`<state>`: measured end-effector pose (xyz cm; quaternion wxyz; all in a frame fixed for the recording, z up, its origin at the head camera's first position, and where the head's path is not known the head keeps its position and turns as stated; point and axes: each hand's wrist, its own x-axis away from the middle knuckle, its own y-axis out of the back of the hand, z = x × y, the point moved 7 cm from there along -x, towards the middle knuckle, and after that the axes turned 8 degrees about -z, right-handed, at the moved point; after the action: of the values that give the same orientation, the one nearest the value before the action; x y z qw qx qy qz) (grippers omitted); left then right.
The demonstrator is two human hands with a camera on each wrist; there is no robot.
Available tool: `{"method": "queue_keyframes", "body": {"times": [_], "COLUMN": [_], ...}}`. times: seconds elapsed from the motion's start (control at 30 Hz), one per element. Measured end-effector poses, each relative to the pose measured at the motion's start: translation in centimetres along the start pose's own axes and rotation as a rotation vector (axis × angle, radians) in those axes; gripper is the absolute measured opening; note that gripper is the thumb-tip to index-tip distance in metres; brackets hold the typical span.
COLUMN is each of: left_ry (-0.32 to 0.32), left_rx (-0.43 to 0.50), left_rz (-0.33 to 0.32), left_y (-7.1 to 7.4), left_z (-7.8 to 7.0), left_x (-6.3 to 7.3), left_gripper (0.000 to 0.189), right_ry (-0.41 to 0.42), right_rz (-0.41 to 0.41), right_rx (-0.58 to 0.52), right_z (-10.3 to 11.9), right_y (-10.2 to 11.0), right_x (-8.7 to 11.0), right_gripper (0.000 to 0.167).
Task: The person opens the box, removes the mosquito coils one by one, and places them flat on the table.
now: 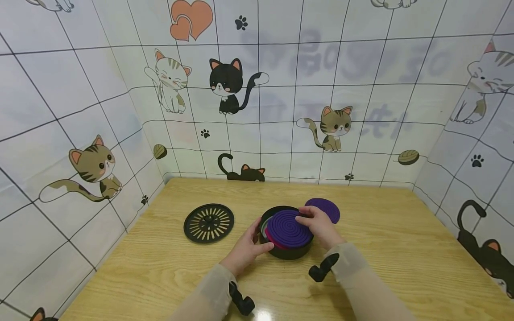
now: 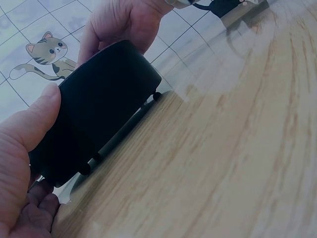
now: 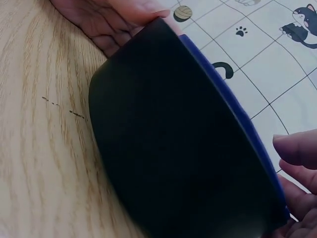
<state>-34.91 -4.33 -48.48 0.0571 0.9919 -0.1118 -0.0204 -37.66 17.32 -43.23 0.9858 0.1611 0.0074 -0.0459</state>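
Note:
A round black mosquito coil holder (image 1: 286, 255) with small feet stands on the table. Inside it, a purple mosquito coil (image 1: 289, 228) with a spiral pattern lies tilted on top, above a pink coil (image 1: 270, 238) and a greenish one mostly hidden. My left hand (image 1: 247, 247) grips the holder's left side, thumb at the near rim and fingers around the outside. With my right hand (image 1: 319, 225) I pinch the purple coil at its right edge; its thumb and fingertips also appear beside the coil's edge in the right wrist view. Another purple coil (image 1: 327, 208) lies behind the right hand.
On the left of the table (image 1: 160, 267) lies a round black slotted lid (image 1: 209, 223) with a knob at its centre. Tiled wall sheeting (image 1: 281, 151) printed with cats encloses the table at the back and both sides.

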Motion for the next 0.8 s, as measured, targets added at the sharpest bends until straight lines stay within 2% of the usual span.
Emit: {"method": "queue_keyframes", "body": {"times": [0.4,0.67,0.8], "left_ry": [-0.008,-0.003,-0.003], "left_rx": [0.002,-0.012,-0.012], "left_rz": [-0.002,-0.003,-0.004], "left_y": [-0.08,-0.02,0.04], "left_z": [0.01,0.18,0.18], "left_x": [-0.05,-0.11,-0.19], "left_gripper": [0.100,0.100,0.099], "right_ry": [-0.003,-0.020,0.001], "right_rz": [-0.012,-0.026,-0.038], "right_rx": [-0.053,-0.032,-0.037], "right_z": [0.00,-0.48,-0.04], "right_y": [-0.43,-0.33,-0.20], "right_x": [0.15,0.25,0.33], "right_gripper": [0.044,0.043,0.043]}}
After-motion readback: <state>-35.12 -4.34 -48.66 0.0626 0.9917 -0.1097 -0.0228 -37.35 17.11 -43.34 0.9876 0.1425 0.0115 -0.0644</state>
